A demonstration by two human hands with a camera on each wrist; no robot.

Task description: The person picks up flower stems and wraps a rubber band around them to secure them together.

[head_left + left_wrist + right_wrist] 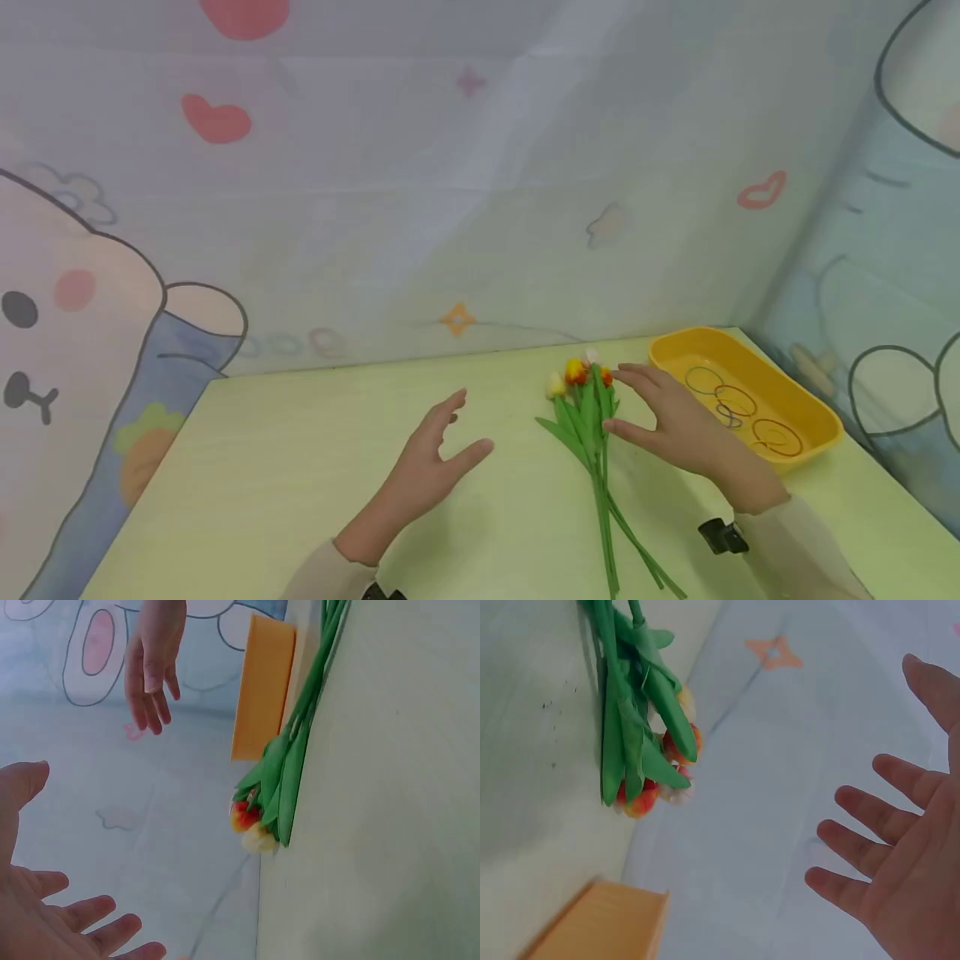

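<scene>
Several artificial-looking tulips (pixel 592 417), red-yellow, pale yellow and whitish, lie in a loose bunch on the pale table, stems crossing toward the front. My left hand (pixel 423 467) hovers to their left, fingers spread and holding nothing. On the other side, my right hand (pixel 686 425) is raised between the bunch and the yellow tray, its fingers extended and empty. The left wrist view shows the tulips' green leaves (pixel 289 769) lying on the tabletop, apart from both hands. In the right wrist view the blossoms (pixel 641 796) are also apart from the right hand (pixel 907 832).
A yellow tray (pixel 813 421) stands at the right rear of the table, with several thin coloured rings (pixel 735 401) inside. Behind the table (pixel 247 483) hangs a printed cloth backdrop (pixel 390 183), which also covers the left and right sides.
</scene>
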